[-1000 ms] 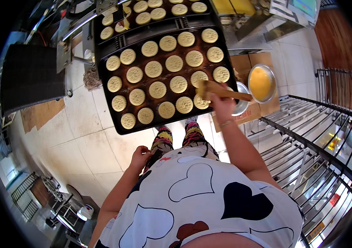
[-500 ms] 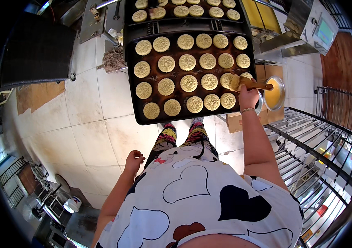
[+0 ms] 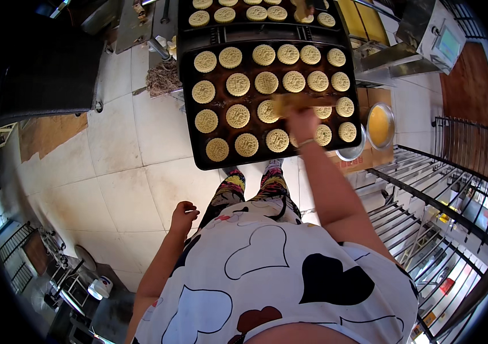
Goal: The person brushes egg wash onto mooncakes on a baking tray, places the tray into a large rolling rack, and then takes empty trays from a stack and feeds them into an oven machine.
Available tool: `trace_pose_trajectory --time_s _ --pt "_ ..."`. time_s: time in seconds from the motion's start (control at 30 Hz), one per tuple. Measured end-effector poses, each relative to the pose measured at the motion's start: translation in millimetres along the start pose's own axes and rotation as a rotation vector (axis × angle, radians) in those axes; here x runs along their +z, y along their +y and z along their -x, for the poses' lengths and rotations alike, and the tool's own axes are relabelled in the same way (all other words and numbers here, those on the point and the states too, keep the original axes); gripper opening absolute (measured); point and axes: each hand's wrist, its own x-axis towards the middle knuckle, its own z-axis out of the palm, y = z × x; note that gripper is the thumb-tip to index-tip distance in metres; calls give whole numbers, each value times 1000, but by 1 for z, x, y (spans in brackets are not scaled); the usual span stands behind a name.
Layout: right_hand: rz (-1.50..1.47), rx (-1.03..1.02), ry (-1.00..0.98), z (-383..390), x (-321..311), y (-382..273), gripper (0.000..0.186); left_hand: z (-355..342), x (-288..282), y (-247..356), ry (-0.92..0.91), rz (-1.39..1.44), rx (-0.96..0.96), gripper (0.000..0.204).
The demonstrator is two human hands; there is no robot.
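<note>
A dark baking tray [image 3: 347,149] holds rows of round, pale, stamped pastries [image 3: 237,84] with scalloped edges. Over the third row, right of centre, my right hand [image 3: 303,121] grips a wooden-handled pastry brush [image 3: 295,104]. Motion smears both the brush and my fingers, and they hide some pastries. The brush's bristle end is over one pastry [image 3: 267,111]; whether it touches is unclear. Hanging by my left hip, away from the tray, my left hand [image 3: 185,216] has its fingers loosely curled in, with nothing in them.
Beyond a black ledge is a second tray of pastries [image 3: 224,15], where another person's blurred hand [image 3: 302,10] reaches in. A metal bowl of orange-yellow liquid [image 3: 379,126] stands right of the near tray. Black metal racks [image 3: 444,195] fill the right side.
My right hand has swept left with the brush, from the tray's right edge towards its middle. In the far tray, the other person's hand has moved right. My left hand stays by my hip.
</note>
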Motion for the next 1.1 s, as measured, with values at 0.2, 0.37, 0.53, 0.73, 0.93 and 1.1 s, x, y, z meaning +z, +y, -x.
trace_pose_trajectory --time_s 0.2,0.37,0.53,0.73,0.93,1.1 --pt "-120 17 297 -52 -103 71 36 -8 -11 -21 -20 -33 -14 36" --pt "-83 -8 -304 51 -8 12 47 -3 1 9 -37 -103 6 34" --pt "-220 -116 -530 140 6 -41 46 -9 12 24 -60 -115 48 36" --pt "-272 55 35 52 -93 91 39 -3 16 14 -62 -120 7 35" --pt "-14 -61 40 58 -104 66 41 -10 15 6 -76 -163 9 36" --pt "-370 -29 -269 87 -71 38 45 -7 28 29 -46 -143 24 37"
